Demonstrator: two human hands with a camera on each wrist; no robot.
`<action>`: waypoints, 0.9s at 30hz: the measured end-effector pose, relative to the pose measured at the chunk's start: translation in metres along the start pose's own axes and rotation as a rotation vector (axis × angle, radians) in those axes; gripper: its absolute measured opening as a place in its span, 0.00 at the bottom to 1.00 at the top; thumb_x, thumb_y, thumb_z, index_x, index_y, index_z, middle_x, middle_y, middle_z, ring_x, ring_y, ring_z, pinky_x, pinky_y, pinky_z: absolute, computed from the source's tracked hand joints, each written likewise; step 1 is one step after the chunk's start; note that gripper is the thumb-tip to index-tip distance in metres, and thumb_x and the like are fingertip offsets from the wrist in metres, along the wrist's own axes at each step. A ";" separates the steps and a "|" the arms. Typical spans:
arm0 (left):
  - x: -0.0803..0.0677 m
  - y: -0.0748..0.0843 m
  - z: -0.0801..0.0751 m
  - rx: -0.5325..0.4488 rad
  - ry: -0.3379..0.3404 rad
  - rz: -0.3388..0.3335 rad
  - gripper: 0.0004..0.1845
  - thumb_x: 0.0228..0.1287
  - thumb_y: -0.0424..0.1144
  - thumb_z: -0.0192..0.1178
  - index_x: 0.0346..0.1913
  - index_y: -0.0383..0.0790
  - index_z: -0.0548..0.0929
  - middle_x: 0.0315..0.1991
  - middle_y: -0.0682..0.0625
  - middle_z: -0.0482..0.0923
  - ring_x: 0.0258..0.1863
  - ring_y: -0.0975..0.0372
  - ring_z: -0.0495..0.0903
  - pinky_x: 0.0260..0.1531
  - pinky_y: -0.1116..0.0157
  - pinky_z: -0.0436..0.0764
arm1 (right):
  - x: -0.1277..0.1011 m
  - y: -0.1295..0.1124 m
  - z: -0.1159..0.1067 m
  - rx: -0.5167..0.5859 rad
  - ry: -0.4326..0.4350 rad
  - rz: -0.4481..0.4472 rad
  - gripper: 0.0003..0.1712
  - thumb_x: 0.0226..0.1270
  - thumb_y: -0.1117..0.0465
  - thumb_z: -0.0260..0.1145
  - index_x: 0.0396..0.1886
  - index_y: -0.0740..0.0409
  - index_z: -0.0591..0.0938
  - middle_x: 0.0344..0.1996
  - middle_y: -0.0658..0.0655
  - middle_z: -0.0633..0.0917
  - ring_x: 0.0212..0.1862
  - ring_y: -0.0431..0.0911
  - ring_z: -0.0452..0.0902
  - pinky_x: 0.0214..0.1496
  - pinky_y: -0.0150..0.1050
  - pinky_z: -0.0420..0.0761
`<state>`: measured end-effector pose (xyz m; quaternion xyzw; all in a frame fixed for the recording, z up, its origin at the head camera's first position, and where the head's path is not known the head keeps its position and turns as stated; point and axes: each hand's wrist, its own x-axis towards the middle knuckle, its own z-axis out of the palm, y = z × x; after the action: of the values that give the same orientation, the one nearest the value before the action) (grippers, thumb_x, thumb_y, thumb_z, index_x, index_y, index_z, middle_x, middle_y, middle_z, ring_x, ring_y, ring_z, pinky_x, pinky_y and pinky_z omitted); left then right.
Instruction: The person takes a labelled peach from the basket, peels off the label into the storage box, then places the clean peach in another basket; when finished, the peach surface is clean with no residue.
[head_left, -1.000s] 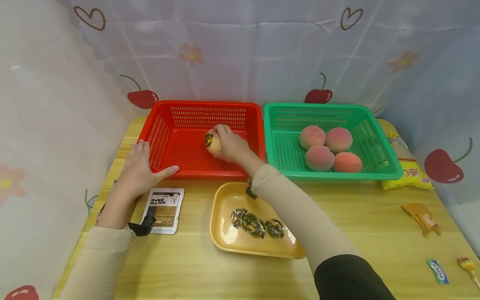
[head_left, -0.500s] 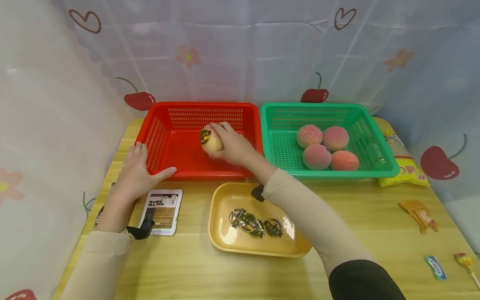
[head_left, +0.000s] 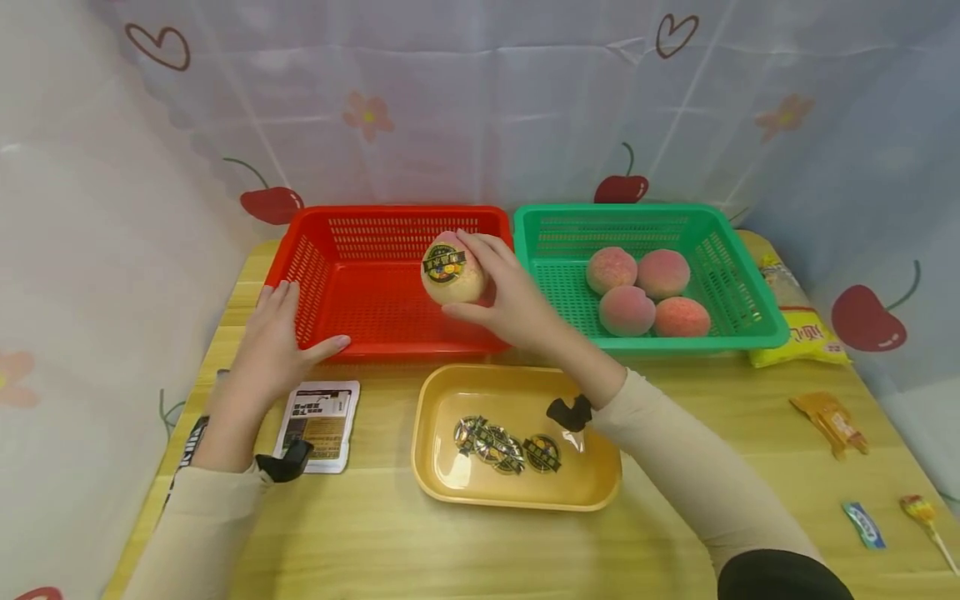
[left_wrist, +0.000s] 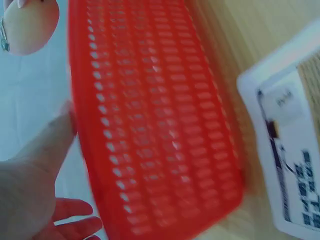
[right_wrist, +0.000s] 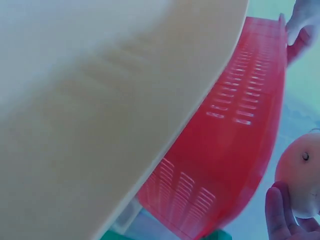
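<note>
My right hand holds a peach with a dark round sticker on its near side, above the right part of the red basket. The fingers reach over the fruit and the thumb is below it. In the right wrist view the peach is at the right edge, outlined beyond the basket wall. My left hand rests on the basket's front left corner, fingers spread, thumb along the front rim. The left wrist view has the thumb touching the rim of the red basket.
Several peaches lie in a green basket at the right. A yellow tray in front holds several stickers. A white packet lies by my left wrist. A yellow bag, an orange wrapper and a lollipop are farther right.
My right hand has lifted the peach up from inside the red basket and shifted right, turning its sticker into fuller view. The left hand has stayed on the basket corner.
</note>
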<state>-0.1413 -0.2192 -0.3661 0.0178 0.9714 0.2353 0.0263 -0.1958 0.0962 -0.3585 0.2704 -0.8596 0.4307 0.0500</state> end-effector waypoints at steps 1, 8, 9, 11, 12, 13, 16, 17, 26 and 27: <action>-0.001 0.006 0.000 0.001 0.008 0.014 0.59 0.60 0.63 0.64 0.79 0.32 0.43 0.80 0.33 0.39 0.79 0.40 0.34 0.69 0.31 0.51 | -0.004 -0.001 -0.003 0.014 0.007 0.001 0.53 0.55 0.47 0.78 0.77 0.39 0.61 0.70 0.48 0.66 0.66 0.40 0.67 0.65 0.41 0.78; -0.011 0.065 0.005 -0.111 0.110 0.199 0.40 0.69 0.53 0.60 0.77 0.41 0.59 0.78 0.40 0.54 0.80 0.47 0.44 0.74 0.37 0.52 | -0.027 -0.005 -0.014 0.084 0.014 -0.010 0.52 0.56 0.48 0.77 0.77 0.35 0.60 0.71 0.48 0.65 0.64 0.41 0.70 0.56 0.40 0.83; -0.012 0.075 0.007 -0.143 0.126 0.233 0.38 0.69 0.52 0.60 0.76 0.42 0.61 0.78 0.41 0.56 0.80 0.48 0.47 0.74 0.39 0.53 | -0.030 -0.006 -0.014 0.085 0.013 -0.014 0.52 0.56 0.49 0.77 0.77 0.36 0.60 0.71 0.48 0.64 0.63 0.41 0.70 0.54 0.40 0.84; -0.016 0.093 0.011 -0.203 0.148 0.293 0.33 0.70 0.52 0.59 0.74 0.45 0.65 0.76 0.44 0.61 0.79 0.50 0.52 0.74 0.41 0.55 | -0.035 -0.006 -0.016 0.081 0.012 -0.021 0.52 0.56 0.49 0.77 0.77 0.37 0.60 0.71 0.48 0.64 0.63 0.42 0.71 0.51 0.40 0.85; -0.017 0.102 0.013 -0.231 0.162 0.327 0.31 0.71 0.51 0.58 0.73 0.47 0.67 0.75 0.45 0.63 0.78 0.50 0.55 0.74 0.41 0.57 | -0.037 -0.006 -0.016 0.076 0.014 -0.026 0.52 0.56 0.50 0.77 0.77 0.38 0.60 0.72 0.49 0.64 0.64 0.42 0.70 0.53 0.40 0.85; -0.018 0.110 0.016 -0.257 0.169 0.356 0.30 0.71 0.51 0.58 0.72 0.49 0.69 0.74 0.46 0.64 0.77 0.51 0.57 0.73 0.41 0.59 | -0.039 -0.005 -0.016 0.074 0.014 -0.029 0.52 0.56 0.50 0.77 0.77 0.38 0.60 0.72 0.49 0.64 0.64 0.42 0.70 0.54 0.41 0.85; -0.018 0.129 0.025 -0.315 0.195 0.430 0.25 0.72 0.50 0.58 0.69 0.52 0.73 0.71 0.48 0.68 0.73 0.53 0.64 0.70 0.43 0.65 | -0.044 -0.004 -0.018 0.042 0.018 -0.038 0.51 0.57 0.50 0.77 0.77 0.40 0.60 0.72 0.50 0.64 0.66 0.43 0.68 0.56 0.41 0.84; -0.018 0.133 0.028 -0.330 0.209 0.455 0.24 0.71 0.48 0.59 0.68 0.52 0.75 0.69 0.48 0.70 0.71 0.54 0.66 0.69 0.44 0.67 | -0.046 -0.004 -0.018 0.031 0.019 -0.040 0.51 0.57 0.50 0.77 0.78 0.41 0.60 0.72 0.50 0.64 0.65 0.43 0.69 0.55 0.41 0.84; -0.014 0.153 0.045 -0.404 0.320 0.525 0.13 0.69 0.38 0.62 0.54 0.41 0.84 0.55 0.44 0.77 0.55 0.55 0.77 0.54 0.55 0.79 | -0.054 -0.003 -0.022 -0.069 0.036 -0.057 0.50 0.58 0.49 0.75 0.78 0.43 0.61 0.73 0.49 0.63 0.50 0.43 0.75 0.38 0.40 0.86; -0.014 0.154 0.046 -0.420 0.319 0.514 0.12 0.69 0.37 0.62 0.52 0.40 0.85 0.53 0.45 0.77 0.52 0.56 0.77 0.51 0.56 0.80 | -0.055 -0.003 -0.022 -0.085 0.037 -0.060 0.50 0.58 0.49 0.76 0.77 0.43 0.61 0.73 0.49 0.63 0.51 0.44 0.76 0.38 0.39 0.86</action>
<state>-0.1214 -0.0620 -0.3353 0.2188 0.8575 0.4285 -0.1825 -0.1508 0.1352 -0.3602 0.2856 -0.8675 0.3970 0.0904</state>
